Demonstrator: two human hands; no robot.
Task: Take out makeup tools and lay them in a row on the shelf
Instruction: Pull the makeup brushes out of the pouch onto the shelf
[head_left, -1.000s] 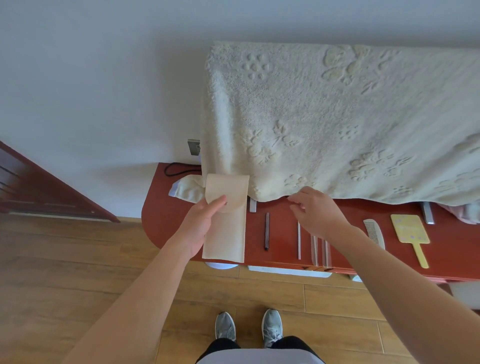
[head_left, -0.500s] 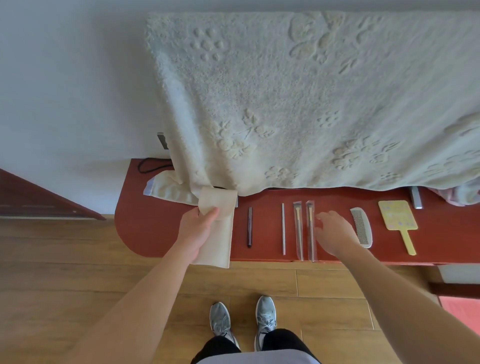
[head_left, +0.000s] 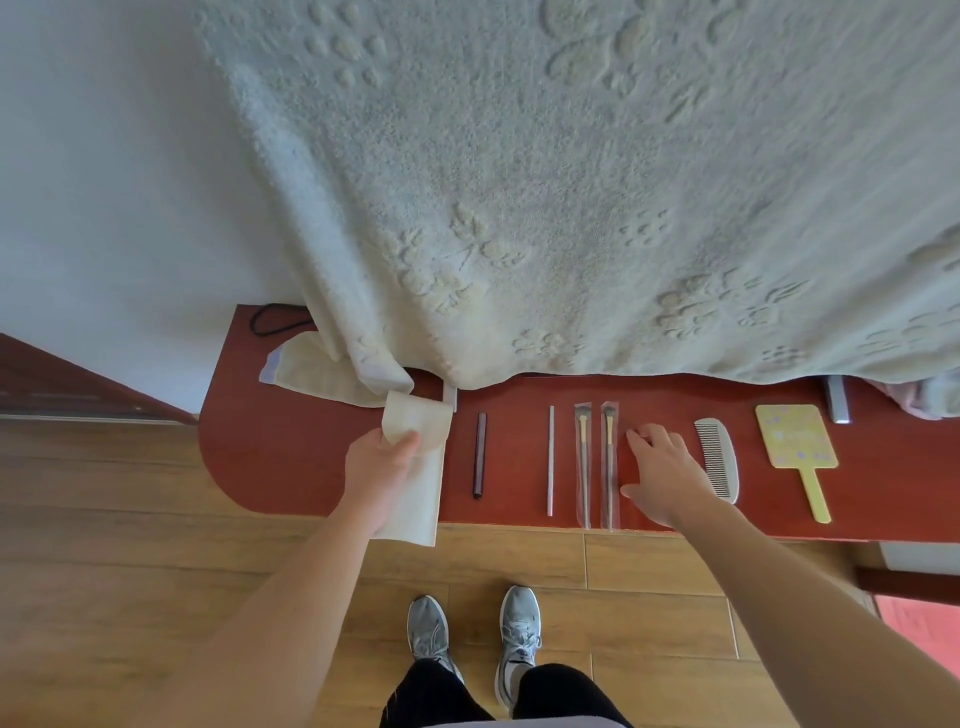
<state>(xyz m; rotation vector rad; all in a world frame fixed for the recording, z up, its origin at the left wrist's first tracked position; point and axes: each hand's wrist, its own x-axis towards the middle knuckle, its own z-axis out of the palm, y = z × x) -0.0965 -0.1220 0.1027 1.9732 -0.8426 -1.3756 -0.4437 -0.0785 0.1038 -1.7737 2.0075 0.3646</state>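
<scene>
On the red shelf (head_left: 270, 457) makeup tools lie in a row: a dark stick (head_left: 479, 455), a thin silver stick (head_left: 550, 460), two wrapped brushes (head_left: 582, 462) (head_left: 609, 462), a white comb (head_left: 719, 457) and a yellow hand mirror (head_left: 797, 447). My left hand (head_left: 376, 467) grips a beige cloth pouch (head_left: 418, 499) that hangs over the shelf's front edge. My right hand (head_left: 662, 475) rests flat on the shelf with fingers spread, between the right brush and the comb, holding nothing.
A large cream towel (head_left: 571, 208) hangs over the back of the shelf. A folded cloth (head_left: 311, 371) and a black cord (head_left: 270, 317) lie at the shelf's left end. A grey bracket (head_left: 836, 400) stands at the back right. Wooden floor and my shoes lie below.
My right hand has let go of the two wrapped brushes, which now lie on the shelf, and has moved right of them. The view has shifted closer and to the right.
</scene>
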